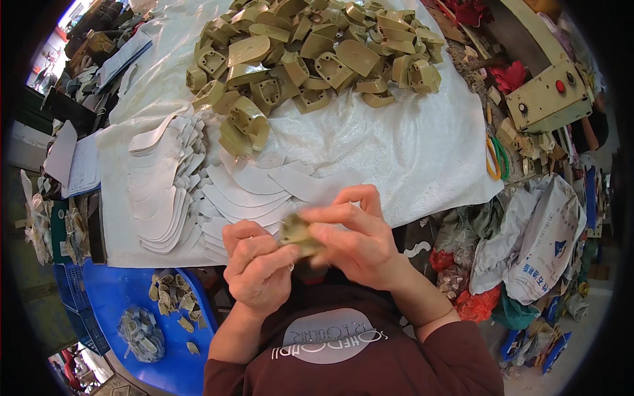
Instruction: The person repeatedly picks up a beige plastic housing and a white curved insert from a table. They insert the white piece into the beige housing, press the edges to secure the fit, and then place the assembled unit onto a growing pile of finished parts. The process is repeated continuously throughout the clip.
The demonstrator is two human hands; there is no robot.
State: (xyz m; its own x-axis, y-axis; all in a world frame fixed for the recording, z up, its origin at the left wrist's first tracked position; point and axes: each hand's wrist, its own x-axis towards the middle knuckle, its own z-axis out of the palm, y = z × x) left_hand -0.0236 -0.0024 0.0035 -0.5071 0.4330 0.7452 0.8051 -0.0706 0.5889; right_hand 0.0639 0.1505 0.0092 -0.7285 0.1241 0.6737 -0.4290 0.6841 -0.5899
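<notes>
In front of my chest, both hands hold one olive plastic shoe heel (297,234), partly covered by fingers and smeared by motion. My left hand (259,267) is closed with thumb and fingertips at its left and lower side. From the right, my right hand (360,241) grips it with thumb and bent fingers. Beyond the hands, thin white curved pieces (241,191) lie fanned out and overlapping. A thicker stack of such white pieces (158,204) is to their left. At the far side rises a big heap of olive heels (317,49), some showing holes in their flat faces.
A white plastic sheet (422,152) covers the table. At lower left, a blue tray (112,290) holds loose patterned pieces and a filled clear bag (140,335). A control box (551,98) with a red button stands at right, above white sacks (538,244) and coloured bags.
</notes>
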